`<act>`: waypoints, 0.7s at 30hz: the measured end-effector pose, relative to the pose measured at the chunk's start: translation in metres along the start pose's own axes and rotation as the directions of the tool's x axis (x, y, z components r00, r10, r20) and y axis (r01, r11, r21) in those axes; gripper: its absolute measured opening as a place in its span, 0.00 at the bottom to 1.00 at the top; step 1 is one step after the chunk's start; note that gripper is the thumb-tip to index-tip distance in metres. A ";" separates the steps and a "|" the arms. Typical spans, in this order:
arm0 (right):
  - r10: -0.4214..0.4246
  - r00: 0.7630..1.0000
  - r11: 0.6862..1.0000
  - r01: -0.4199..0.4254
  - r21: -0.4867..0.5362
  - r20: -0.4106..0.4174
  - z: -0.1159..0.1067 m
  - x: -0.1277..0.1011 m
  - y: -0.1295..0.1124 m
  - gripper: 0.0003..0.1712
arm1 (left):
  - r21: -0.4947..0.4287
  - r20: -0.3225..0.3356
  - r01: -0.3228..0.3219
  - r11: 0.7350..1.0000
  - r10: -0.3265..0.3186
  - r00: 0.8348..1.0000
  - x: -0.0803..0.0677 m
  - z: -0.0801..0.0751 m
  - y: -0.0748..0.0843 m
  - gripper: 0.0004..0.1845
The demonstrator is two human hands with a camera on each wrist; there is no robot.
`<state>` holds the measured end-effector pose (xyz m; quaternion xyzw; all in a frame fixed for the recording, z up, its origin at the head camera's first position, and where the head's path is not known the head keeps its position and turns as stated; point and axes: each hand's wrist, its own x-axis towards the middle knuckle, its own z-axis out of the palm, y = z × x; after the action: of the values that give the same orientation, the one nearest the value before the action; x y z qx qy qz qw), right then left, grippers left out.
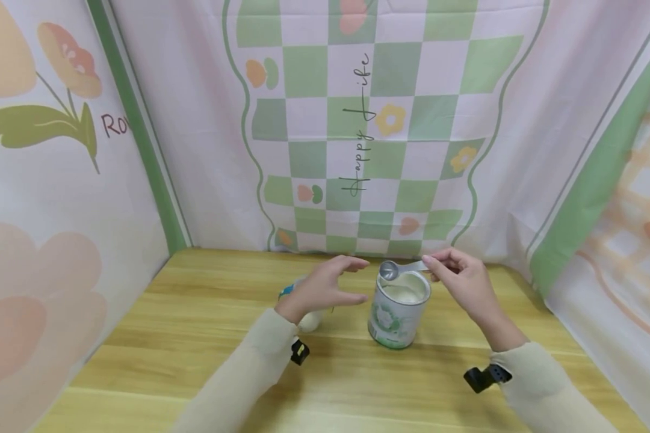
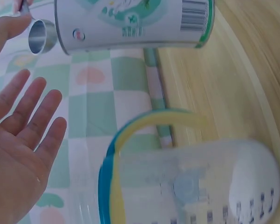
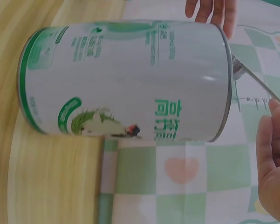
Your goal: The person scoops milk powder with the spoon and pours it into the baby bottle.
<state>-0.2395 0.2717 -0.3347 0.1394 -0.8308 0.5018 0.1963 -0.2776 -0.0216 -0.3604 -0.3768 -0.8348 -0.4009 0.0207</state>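
Observation:
A white and green milk powder can stands upright on the table with its top off, and pale powder shows inside. My right hand pinches the handle of a metal measuring spoon. The spoon's round bowl is over the can's left rim, its inside showing bare metal. Left of the can, my left hand holds nothing, its fingers spread and its palm towards the can. Mostly hidden behind that hand in the head view, a clear baby bottle with a blue and yellow handle shows large in the left wrist view.
The wooden table ends against a checked green and white cloth at the back. Printed fabric hangs on the left and right sides as well. Each wrist carries a small black camera.

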 end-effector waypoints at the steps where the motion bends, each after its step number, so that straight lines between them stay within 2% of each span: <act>1: 0.002 1.000 1.000 -0.002 -0.004 0.001 -0.001 -0.001 0.001 0.16 | -0.006 0.004 0.001 1.000 -0.001 1.000 0.001 0.002 0.001 0.35; 6: 0.033 0.999 0.999 -0.032 -0.026 0.011 -0.008 -0.004 0.005 0.16 | -0.038 0.023 0.007 0.999 -0.006 1.000 0.008 0.014 0.004 0.40; 12: 0.085 0.996 0.995 -0.084 -0.057 0.021 -0.011 -0.006 0.010 0.20 | -0.073 0.027 0.023 0.997 -0.021 0.999 0.012 0.030 -0.001 0.44; 21: 0.066 0.998 0.984 -0.061 -0.170 0.024 -0.010 -0.010 0.020 0.18 | -0.218 0.006 0.124 0.968 -0.126 0.992 0.018 0.050 -0.006 0.50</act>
<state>-0.2380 0.2899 -0.3511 0.1032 -0.8772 0.4335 0.1789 -0.2809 0.0209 -0.3923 -0.3217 -0.8078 -0.4921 -0.0427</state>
